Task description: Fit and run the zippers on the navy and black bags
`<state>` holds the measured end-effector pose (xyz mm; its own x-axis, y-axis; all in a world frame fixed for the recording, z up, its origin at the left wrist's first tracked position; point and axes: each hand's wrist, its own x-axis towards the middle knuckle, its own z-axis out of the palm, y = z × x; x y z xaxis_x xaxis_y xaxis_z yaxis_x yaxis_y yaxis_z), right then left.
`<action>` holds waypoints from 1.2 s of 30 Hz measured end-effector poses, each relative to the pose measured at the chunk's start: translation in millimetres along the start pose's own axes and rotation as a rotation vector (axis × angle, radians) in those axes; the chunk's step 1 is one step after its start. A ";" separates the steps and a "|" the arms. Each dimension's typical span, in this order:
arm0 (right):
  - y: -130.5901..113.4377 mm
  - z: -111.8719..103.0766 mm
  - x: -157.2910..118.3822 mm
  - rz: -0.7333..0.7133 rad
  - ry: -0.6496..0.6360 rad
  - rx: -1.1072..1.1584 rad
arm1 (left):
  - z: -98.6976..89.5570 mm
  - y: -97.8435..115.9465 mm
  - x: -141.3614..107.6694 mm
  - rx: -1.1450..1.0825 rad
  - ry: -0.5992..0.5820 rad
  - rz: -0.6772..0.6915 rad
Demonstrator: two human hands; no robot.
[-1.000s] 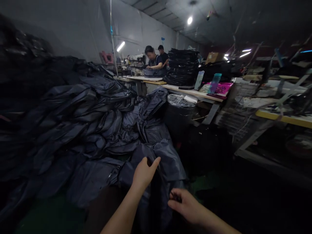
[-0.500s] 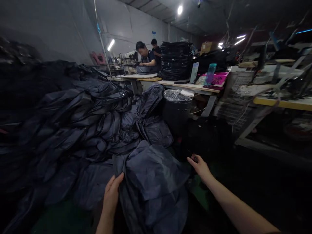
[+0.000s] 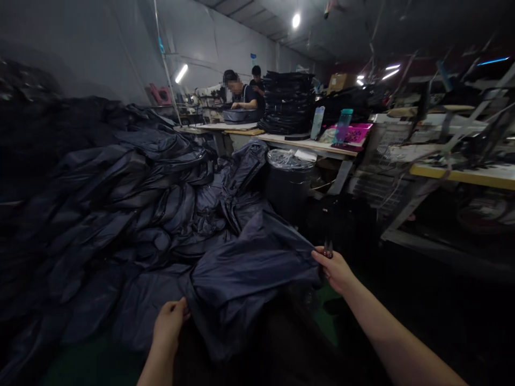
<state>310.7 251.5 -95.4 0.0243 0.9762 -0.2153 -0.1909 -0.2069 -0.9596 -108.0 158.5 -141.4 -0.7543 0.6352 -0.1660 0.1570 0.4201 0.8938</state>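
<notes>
the left hand (image 3: 169, 320) has its fingers clamped on one edge of the dark blue cloth (image 3: 253, 262), and the right hand (image 3: 336, 269) pinches its other side while also holding small scissors (image 3: 328, 248). the cloth stretches between both hands, beside the heap (image 3: 96, 198).

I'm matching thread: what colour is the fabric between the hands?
Dark navy fabric, seen best in the head view.

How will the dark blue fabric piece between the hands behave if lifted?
The dark blue fabric piece will likely sag rather than hold shape: its lower part hangs loose between the left hand and right hand. It is probably light for its size, as it looks thin. Its faint sheen suggests it may be somewhat slippery.
</notes>
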 end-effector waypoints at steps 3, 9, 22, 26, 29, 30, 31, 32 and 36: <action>-25.0 15.2 -17.0 -0.113 0.008 -0.056 | 1.0 24.9 -15.4 0.080 0.042 0.068; -48.8 56.1 -68.3 -0.487 -0.191 -0.359 | 19.4 119.2 -113.1 -0.243 -0.354 0.273; -79.7 74.0 -74.7 -0.693 -0.317 -0.656 | 26.3 127.2 -127.8 -0.443 -0.406 0.220; -72.7 82.2 -58.4 -0.402 -0.346 -0.498 | 2.1 129.9 -120.9 -0.606 -0.301 0.174; -64.1 85.8 -50.1 -0.281 -0.204 -0.303 | -16.5 131.2 -112.2 -0.728 -0.211 0.097; -62.1 86.9 -48.9 -0.241 -0.201 -0.263 | -21.7 131.9 -109.4 -0.740 -0.222 0.071; -60.8 88.1 -48.8 -0.206 -0.215 -0.242 | -26.2 132.8 -106.8 -0.743 -0.247 0.048; -59.9 89.6 -49.7 -0.183 -0.233 -0.238 | -29.9 134.2 -104.3 -0.746 -0.264 0.032; -58.3 96.7 -61.1 -0.208 -0.325 -0.302 | -39.3 144.2 -96.4 -0.803 -0.135 0.016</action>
<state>225.4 210.2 -8.7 -0.2855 0.9583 0.0079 0.0796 0.0320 -0.9963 -37.7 132.3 19.8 -0.6642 0.7317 -0.1533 -0.3767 -0.1505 0.9140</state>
